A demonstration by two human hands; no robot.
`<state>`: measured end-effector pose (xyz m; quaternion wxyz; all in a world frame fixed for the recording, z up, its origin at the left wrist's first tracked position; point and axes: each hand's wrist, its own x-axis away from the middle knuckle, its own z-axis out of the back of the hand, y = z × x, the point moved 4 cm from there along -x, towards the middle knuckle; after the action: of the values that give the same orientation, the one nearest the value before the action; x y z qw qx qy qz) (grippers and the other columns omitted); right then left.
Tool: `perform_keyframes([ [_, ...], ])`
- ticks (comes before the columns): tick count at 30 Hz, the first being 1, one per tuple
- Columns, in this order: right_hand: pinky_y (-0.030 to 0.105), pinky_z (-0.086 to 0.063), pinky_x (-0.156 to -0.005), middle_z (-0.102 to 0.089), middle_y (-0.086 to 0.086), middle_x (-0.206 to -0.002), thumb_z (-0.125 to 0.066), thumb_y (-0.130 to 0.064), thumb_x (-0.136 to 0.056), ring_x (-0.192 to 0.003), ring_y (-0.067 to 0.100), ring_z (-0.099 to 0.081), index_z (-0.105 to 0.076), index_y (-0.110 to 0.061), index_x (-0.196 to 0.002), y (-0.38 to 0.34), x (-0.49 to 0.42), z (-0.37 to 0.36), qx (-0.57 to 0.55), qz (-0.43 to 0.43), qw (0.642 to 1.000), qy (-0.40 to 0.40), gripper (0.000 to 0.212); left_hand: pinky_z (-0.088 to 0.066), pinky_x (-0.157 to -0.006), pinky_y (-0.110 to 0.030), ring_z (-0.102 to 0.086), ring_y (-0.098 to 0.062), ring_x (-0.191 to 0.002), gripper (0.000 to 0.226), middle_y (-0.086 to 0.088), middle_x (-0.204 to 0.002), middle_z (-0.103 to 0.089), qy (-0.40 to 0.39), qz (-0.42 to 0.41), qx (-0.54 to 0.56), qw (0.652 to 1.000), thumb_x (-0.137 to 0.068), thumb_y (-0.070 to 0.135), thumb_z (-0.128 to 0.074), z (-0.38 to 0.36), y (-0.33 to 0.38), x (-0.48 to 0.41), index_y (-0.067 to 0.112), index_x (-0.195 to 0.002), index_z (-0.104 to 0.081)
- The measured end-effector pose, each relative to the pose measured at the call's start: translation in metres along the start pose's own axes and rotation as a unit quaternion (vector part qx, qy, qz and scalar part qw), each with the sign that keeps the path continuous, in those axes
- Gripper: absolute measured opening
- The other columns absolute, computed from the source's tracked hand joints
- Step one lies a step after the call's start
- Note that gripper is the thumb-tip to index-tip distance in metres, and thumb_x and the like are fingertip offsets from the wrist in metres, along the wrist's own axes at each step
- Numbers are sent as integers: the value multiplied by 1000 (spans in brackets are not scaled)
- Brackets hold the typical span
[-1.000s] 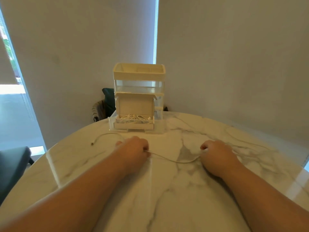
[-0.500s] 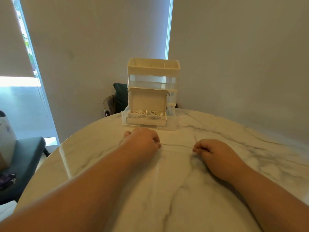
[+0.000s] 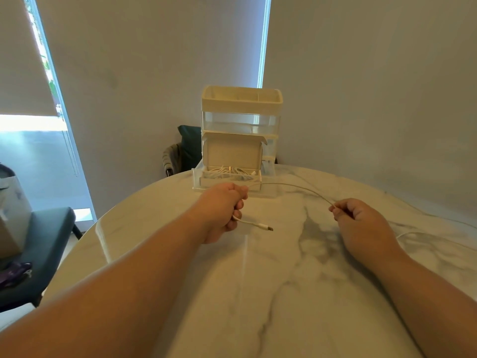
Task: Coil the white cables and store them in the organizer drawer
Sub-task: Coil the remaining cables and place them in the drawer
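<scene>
A thin white cable (image 3: 291, 186) arcs above the marble table (image 3: 284, 293) between my two hands. My left hand (image 3: 224, 210) grips it in a fist, and the plug end (image 3: 265, 226) sticks out to the right below the fist. My right hand (image 3: 358, 220) pinches the cable farther along; the rest trails off to the right across the table. Behind my hands stands the cream and clear organizer (image 3: 241, 120). Its bottom drawer (image 3: 206, 180) is pulled out and holds a small open box with several white cables (image 3: 231, 173) inside.
A dark chair with a grey garment (image 3: 180, 151) stands behind the table, left of the organizer. A dark seat (image 3: 46, 236) at the left carries a grey bag and a purple item. Walls stand close behind, and a window fills the far left.
The cable's free end, which lay on the table left of my left hand, now sticks out of that fist. My hands have moved apart, and the cable arcs between them.
</scene>
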<state>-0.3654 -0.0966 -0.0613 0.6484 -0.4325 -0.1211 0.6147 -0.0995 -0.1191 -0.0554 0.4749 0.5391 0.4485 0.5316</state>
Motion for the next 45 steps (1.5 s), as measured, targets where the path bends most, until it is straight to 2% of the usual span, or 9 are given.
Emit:
perform_keyframes([
  [7, 16, -35, -106, -40, -22, -142, -69, -59, -80, -129, -6, -40, -25, -44, -151, -56, 47, -18, -74, 187, 978, -64, 85, -27, -38, -16, -32, -10, -48, 19, 0, -63, -41, 98, 62, 154, 981, -98, 15, -50, -15, -5, 7, 14, -80, -56],
  [14, 24, -54, -85, -68, -7, -90, -68, -32, -87, -88, 11, -66, -52, -40, -134, -71, 55, -24, -210, 148, 965, -50, 50, -24, -34, -12, -32, -7, -38, 20, 0, -50, -36, 50, 135, 209, 967, -94, 4, -41, -31, -18, 12, 13, -77, -47],
  [25, 22, -48, -52, -72, 5, -75, -60, -14, -95, -58, 12, -63, -69, -15, -97, -73, 60, -32, -220, 43, 963, -146, 9, -39, -33, -15, -44, -7, -34, 21, -1, -46, -46, 4, 140, 316, 938, -101, 10, -41, -43, -19, 14, 8, -83, -52],
  [28, 24, -42, -42, -68, 15, -69, -59, -12, -96, -50, 21, -57, -66, -2, -88, -72, 63, -44, -255, -30, 943, -214, 15, -61, -69, -35, -73, -29, -84, 50, -24, -100, -68, -47, 53, 396, 916, -100, 40, -48, -34, -4, 8, -1, -129, -48],
  [32, 27, -55, -50, -67, 13, -75, -57, -9, -97, -63, 26, -67, -64, -6, -88, -69, 49, -36, -543, -156, 818, -110, 11, -41, -101, -46, -42, -34, -125, 119, -24, -146, -39, -299, 63, 259, 916, -61, 76, -70, -50, -13, 21, 10, -152, -30],
  [37, 27, -59, -53, -63, 17, -77, -53, -9, -98, -69, 23, -73, -57, -4, -96, -58, 30, -24, -655, -198, 729, -37, 6, -47, -93, -39, -57, -31, -109, 21, -12, -105, -66, -352, 31, 95, 931, -87, 28, -70, -87, -32, 42, 15, -102, -65],
  [39, 32, -62, -64, -65, 17, -85, -56, -12, -98, -77, 26, -73, -61, -5, -97, -48, 21, -18, -612, -207, 762, -35, 9, -55, -79, -35, -67, -27, -90, 8, -12, -92, -71, -264, 9, 19, 964, -101, 17, -52, -88, -29, 39, 13, -98, -58],
  [42, 36, -57, -80, -73, -1, -92, -63, -41, -93, -89, 18, -71, -72, -27, -91, -34, 12, 0, -233, -88, 961, -119, 17, -56, -54, -28, -69, -21, -61, 15, -10, -73, -71, -152, -42, 50, 986, -104, 12, -42, -66, -11, 27, 7, -102, -56],
  [45, 23, -47, -63, -65, -11, -65, -63, -62, -83, -60, 3, -58, -69, -24, -77, -31, 22, 8, 99, 25, 951, -292, 40, -55, -49, -24, -70, -20, -59, 16, -7, -69, -69, -65, -74, 140, 985, -104, 14, -45, -39, 4, 17, 5, -109, -57],
])
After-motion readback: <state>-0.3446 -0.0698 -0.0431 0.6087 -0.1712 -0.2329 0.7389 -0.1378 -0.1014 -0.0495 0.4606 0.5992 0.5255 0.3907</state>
